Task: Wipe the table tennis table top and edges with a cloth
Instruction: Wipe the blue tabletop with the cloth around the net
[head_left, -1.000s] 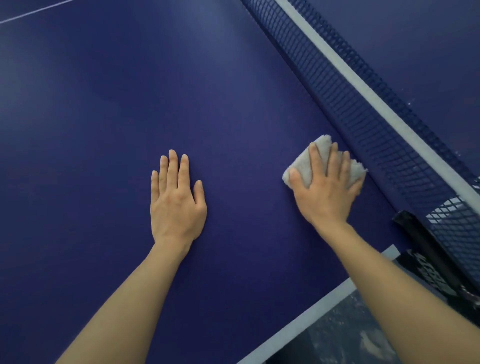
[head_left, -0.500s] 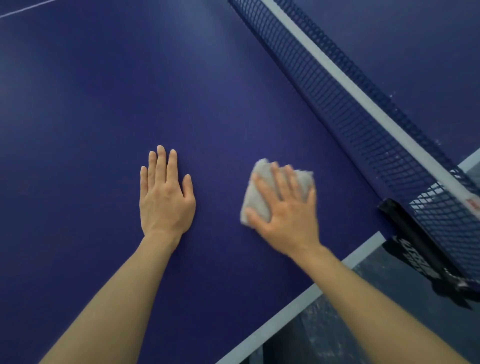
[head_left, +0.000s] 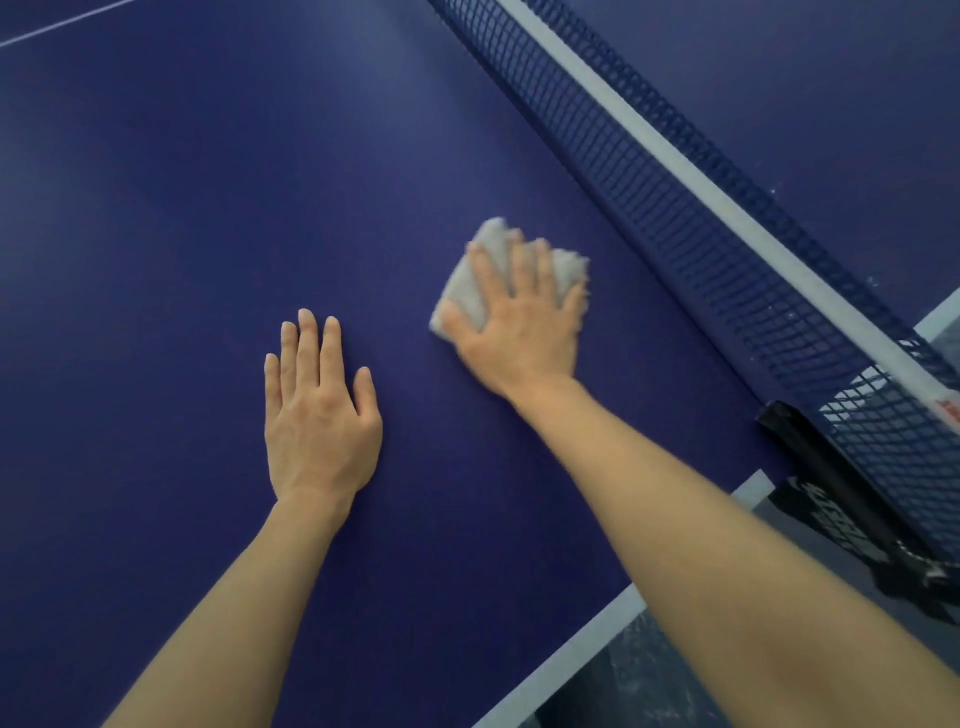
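Blue table tennis table (head_left: 182, 234) with white edge line, carrying net (head_left: 675, 197), grey folded cloth (head_left: 467, 291), flat left hand (head_left: 317, 415).

Table top (head_left: 208, 234): smooth blue board, low sheen, soft glare upper left. Cloth (head_left: 467, 291) centre: fuzzy grey-white terry. Net (head_left: 675, 208) upper right: woven blue mesh with matt white tape; clamp (head_left: 810, 457) looks black plastic.

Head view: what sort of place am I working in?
Probably a table tennis room or sports hall: a blue table top with white edge line, a net on a clamp post, grey floor beyond.
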